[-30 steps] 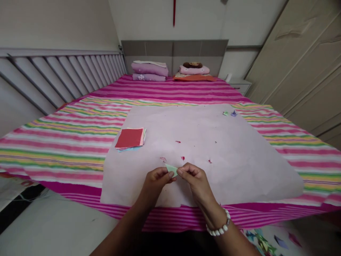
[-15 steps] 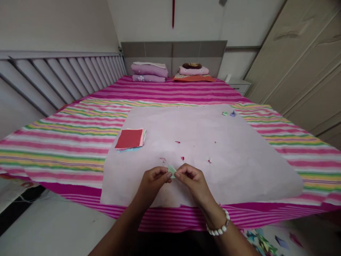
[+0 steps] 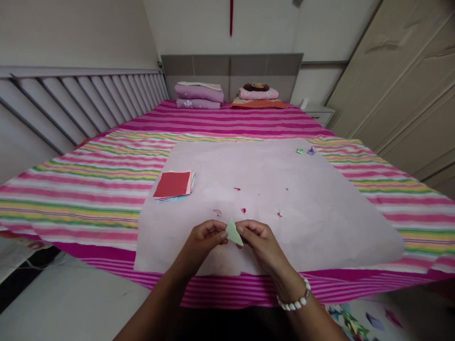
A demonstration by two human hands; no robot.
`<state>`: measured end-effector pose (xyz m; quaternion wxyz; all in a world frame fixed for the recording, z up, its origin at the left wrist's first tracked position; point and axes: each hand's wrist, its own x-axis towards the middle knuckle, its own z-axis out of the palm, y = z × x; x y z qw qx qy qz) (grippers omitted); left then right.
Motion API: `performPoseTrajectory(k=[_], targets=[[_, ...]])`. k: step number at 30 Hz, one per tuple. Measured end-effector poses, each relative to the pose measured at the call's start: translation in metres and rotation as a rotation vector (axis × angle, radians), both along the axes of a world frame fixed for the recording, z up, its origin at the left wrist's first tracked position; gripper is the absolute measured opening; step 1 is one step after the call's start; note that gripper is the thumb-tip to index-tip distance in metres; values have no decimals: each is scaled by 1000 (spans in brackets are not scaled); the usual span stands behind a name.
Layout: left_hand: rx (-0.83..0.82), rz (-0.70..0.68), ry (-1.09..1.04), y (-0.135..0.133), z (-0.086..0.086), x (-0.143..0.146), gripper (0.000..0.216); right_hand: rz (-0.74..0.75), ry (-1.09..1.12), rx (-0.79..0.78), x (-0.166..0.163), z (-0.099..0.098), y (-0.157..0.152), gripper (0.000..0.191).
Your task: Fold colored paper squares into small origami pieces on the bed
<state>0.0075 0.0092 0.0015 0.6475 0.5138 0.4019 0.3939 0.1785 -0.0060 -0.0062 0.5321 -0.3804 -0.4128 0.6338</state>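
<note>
Mid-fold, by the look of it: small pale green folded paper [image 3: 233, 232] pinched between left hand [image 3: 204, 239] and right hand [image 3: 261, 241], each grip pressed on an edge, held just above the pink sheet [image 3: 320, 213] on the bed. Stack of coloured squares [image 3: 173, 185] lying unfolded to the left; two small folded pieces [image 3: 306, 151] set at the far right.

A single head-worn camera looks forward and down from the foot of the bed [image 3: 227, 123], facing along its length toward the headboard [image 3: 232, 71]. It sits close above the near edge of the bed, where the left hand [image 3: 204, 241] and right hand [image 3: 261, 241] meet low in the centre of the frame. The wide lens takes in the railing [image 3: 81, 102] left of the bed and the wardrobe doors [image 3: 401, 80] to its right. There is no second view, so nothing overlaps.
</note>
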Motion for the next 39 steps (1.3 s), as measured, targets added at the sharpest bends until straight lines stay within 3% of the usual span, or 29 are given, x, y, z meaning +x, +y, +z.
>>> performPoseTrajectory(k=[4, 8, 14, 19, 23, 26, 29, 33, 36, 39], targets=[[-16, -1, 2, 1, -3, 0, 16, 7, -8, 4, 2, -1, 1, 22], [7, 85, 93, 1, -6, 5, 16, 4, -116, 45, 0, -2, 2, 20], [316, 256, 380, -5, -6, 18, 27, -275, -450, 186, -11, -7, 0, 7], [492, 304, 492, -8, -10, 25, 28, -327, -616, 341, -15, -5, -2, 11], [498, 300, 550, -8, -12, 25, 19, -326, -484, 281, -14, -7, -1, 8], [585, 241, 595, -8, -11, 22, 8, -263, -293, 135, -13, -8, 2, 7], [777, 153, 600, -7, -10, 17, 24, -226, -189, 4, -11, -5, 3, 8], [872, 56, 627, -6, -8, 12, 38, -235, -115, -42, -7, -3, 3, 8], [848, 94, 590, -4, -8, 10, 30, -201, -63, -44, -5, -3, 3, 11], [703, 156, 486, -4, -5, 10, 17, -141, -53, -22, -3, -3, 2, 15]])
